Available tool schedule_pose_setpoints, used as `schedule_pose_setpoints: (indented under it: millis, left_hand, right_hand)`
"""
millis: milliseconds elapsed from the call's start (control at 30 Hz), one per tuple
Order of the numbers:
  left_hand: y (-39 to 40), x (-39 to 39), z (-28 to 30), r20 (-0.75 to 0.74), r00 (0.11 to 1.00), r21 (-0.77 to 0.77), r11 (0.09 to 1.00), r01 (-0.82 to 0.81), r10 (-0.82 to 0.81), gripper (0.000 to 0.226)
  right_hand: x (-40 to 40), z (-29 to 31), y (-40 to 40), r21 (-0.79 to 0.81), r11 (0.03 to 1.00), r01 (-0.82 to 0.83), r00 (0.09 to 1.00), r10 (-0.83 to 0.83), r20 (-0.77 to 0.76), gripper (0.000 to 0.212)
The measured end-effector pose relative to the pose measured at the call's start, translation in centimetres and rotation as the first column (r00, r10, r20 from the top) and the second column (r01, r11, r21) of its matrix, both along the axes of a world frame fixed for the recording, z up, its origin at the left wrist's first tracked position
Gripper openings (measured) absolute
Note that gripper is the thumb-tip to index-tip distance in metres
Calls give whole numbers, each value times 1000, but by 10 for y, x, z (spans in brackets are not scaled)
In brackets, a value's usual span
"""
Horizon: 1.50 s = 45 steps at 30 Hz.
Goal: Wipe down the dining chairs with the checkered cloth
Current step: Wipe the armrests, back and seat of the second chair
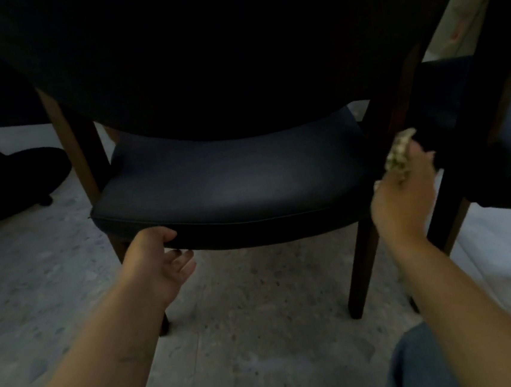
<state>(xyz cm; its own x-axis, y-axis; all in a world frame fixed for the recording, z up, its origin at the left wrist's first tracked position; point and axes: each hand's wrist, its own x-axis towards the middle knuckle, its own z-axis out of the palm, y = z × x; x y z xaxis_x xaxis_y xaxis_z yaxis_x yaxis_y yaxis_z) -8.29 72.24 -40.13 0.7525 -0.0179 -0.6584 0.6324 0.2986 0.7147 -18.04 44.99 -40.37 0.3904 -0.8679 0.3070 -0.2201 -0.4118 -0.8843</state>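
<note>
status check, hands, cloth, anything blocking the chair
Left hand gripping the chair seat's front edge. Right hand holds bunched cloth at the seat's right side. Second chair close on the right.

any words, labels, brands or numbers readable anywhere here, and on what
None can be read. The dark chair, the checkered cloth bunched in the right hand, and the speckled floor show no print. The pinkish marks on the pale fabric at top right are blurred; they look like pattern, not letters.

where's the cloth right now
In the head view, the checkered cloth is bunched in the right hand, at the right edge of the dark chair seat.
</note>
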Motion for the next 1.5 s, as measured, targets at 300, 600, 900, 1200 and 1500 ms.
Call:
schedule_pose_setpoints:
  millis: [300,600,900,1200,1500]
  left_hand:
    - [2,2,-3,25,999,18,999,45,-46,31]
    - [20,15,-10,-12,999,27,999,-40,40,47]
    - [35,26,-9,-22,996,16,996,-84,84,54]
    - [46,43,-16,-25,990,5,991,-136,136,55]
    - [68,54,-19,8,962,45,961,-273,273,33]
  right_hand:
    - [31,-32,48,-416,840,-349,914,208,-349,44]
    - [33,13,12,-419,873,-251,954,150,-259,45]
    - [40,-6,-15,-420,843,-336,887,134,-441,39]
    - [80,-26,125,-579,685,-442,883,218,-415,36]
    - [154,-16,237,-525,436,-731,682,436,-588,41]
